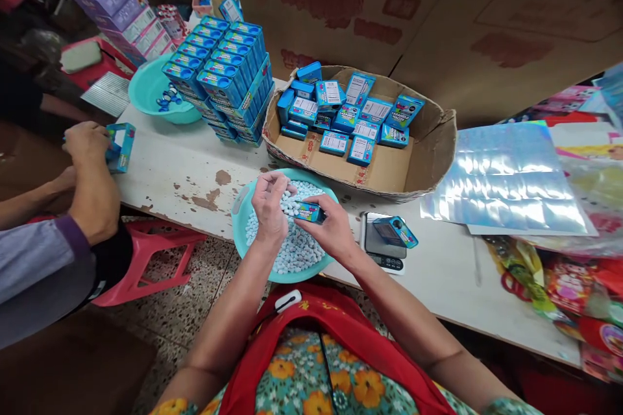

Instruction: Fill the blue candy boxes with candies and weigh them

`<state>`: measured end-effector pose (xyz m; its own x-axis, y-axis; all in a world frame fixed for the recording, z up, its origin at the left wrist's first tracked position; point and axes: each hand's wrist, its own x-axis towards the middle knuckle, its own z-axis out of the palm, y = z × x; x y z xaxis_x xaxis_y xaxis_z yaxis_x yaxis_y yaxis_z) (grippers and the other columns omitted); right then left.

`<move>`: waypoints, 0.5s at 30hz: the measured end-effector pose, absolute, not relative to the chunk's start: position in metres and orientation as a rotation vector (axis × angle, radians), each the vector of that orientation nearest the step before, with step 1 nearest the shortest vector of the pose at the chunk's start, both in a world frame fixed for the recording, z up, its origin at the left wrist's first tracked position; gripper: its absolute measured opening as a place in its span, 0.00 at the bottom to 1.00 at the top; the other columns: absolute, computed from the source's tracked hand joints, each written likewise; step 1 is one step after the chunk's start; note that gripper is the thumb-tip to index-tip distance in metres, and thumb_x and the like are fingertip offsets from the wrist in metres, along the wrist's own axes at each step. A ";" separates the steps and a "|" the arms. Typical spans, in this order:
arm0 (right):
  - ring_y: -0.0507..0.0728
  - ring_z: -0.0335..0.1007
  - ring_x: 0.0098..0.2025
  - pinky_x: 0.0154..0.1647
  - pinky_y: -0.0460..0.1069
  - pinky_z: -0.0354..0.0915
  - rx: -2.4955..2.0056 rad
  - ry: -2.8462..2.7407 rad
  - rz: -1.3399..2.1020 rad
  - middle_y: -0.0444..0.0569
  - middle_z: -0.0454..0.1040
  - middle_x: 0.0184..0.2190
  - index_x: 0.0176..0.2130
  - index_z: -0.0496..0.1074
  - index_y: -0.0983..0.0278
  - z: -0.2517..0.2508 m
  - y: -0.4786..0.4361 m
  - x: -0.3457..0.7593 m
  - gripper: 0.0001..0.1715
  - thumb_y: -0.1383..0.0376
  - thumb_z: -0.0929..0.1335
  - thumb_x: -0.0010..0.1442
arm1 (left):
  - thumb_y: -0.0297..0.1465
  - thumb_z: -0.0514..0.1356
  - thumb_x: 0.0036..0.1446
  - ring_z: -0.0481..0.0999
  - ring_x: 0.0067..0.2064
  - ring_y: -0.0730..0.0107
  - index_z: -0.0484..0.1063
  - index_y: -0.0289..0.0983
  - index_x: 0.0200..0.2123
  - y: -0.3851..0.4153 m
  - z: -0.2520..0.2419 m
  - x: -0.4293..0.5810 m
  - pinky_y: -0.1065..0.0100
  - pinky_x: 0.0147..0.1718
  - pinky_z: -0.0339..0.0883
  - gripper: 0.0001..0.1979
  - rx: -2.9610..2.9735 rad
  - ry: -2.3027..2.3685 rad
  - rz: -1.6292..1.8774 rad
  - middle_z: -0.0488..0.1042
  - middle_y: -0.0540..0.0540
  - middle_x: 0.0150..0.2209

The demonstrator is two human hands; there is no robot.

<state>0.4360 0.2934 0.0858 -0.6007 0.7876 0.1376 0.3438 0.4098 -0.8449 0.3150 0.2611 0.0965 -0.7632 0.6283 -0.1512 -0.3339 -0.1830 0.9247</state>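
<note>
My right hand (335, 228) grips a small blue candy box (307, 212) over a turquoise basin (237, 224). The box lies tilted, its end toward my left hand (270, 209). My left hand is closed, fingers curled around some white candies that show at the fingertips beside the box. Many more small white candies (296, 253) fill the basin below both hands. Right of the basin sits a small digital scale (384, 248), with another blue box (402, 232) lying across its right side.
Behind the basin stands a cut-down cardboard box (409, 168) with several blue candy boxes. Stacked blue display packs (233, 78) and a second turquoise basin (150, 87) are farther left. Silvery sheets (511, 181) lie right. A co-worker's hand (90, 142) holds a blue carton (125, 146).
</note>
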 end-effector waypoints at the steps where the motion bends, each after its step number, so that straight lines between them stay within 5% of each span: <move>1: 0.61 0.70 0.42 0.43 0.54 0.64 -0.960 -2.137 1.110 0.49 0.74 0.38 0.40 0.71 0.61 0.086 0.293 0.436 0.17 0.64 0.75 0.49 | 0.35 0.62 0.51 0.70 0.28 0.76 0.67 0.36 0.32 0.261 0.097 0.315 0.72 0.29 0.66 0.10 0.360 1.471 1.991 0.69 0.50 0.29; 15: 0.60 0.70 0.42 0.44 0.54 0.64 -0.960 -2.084 1.197 0.48 0.75 0.37 0.41 0.72 0.60 0.088 0.295 0.433 0.18 0.66 0.75 0.48 | 0.37 0.60 0.55 0.71 0.22 0.75 0.65 0.37 0.33 0.263 0.099 0.315 0.72 0.24 0.65 0.10 0.396 1.420 1.979 0.67 0.53 0.22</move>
